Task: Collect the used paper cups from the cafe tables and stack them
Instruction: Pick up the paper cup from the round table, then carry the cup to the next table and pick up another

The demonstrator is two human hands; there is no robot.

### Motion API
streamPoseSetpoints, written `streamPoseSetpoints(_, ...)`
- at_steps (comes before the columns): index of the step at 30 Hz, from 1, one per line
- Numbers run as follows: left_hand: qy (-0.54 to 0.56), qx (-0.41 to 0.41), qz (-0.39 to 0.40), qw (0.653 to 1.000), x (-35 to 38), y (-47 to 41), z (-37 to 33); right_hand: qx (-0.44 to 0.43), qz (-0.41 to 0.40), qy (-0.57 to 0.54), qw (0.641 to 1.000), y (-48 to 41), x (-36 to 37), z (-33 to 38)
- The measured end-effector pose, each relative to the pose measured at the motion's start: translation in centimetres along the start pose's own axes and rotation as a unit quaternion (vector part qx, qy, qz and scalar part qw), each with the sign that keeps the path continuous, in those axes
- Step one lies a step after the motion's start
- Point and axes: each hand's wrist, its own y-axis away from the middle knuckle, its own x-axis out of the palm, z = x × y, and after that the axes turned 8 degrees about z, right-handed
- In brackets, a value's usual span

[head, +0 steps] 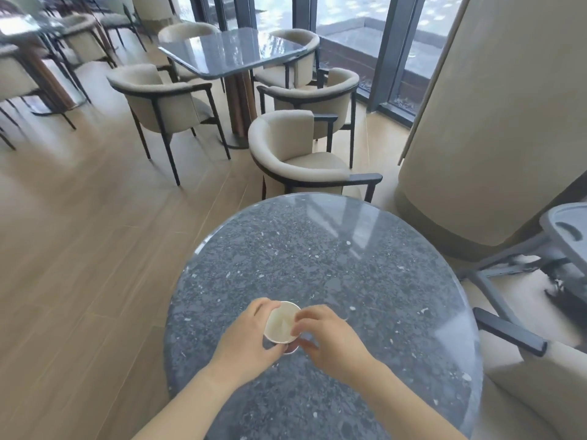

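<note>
Left hand [251, 339] wraps cup [281, 322] from left, fingers curled round wall. Right hand [330, 336] pinches rim at right, thumb and fingertips narrow. Second rim just below fingers, over table [349, 249].

1. A white paper cup [281, 322] sits low in the frame, just left of centre, over the near part of the round speckled grey bench [349, 265].
2. It is open-topped and tilted, its mouth facing up towards the camera; the pale inside looks empty.
3. A second rim [290, 349] shows just below it, so it appears nested in another cup; how many are stacked cannot be told.
</note>
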Motion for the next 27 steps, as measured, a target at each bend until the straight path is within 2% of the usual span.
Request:
streamPoseSetpoints(4, 0.011, 0.010, -0.010, 1.000, -1.4, 1.1, 2.2, -0.015, 0.006, 0.011, 1.000, -2.0, 0.7, 2.1)
streamPoseSetpoints(8, 0.031, -0.009, -0.029, 0.999, -3.6, 2.2, 5.5, -0.020, -0.031, 0.000, 0.999, -5.2, 1.9, 5.3)
streamPoseSetpoints(14, 0.053, 0.011, -0.063, 0.997, -9.5, 4.6, 12.4, -0.017, -0.065, -0.026, 0.997, -11.0, 5.3, 11.6)
streamPoseSetpoints(27, 0.004, 0.007, -0.089, 0.996, -22.4, 10.1, 28.2, -0.076, -0.070, -0.053, 0.993, -24.6, 11.1, 25.2)
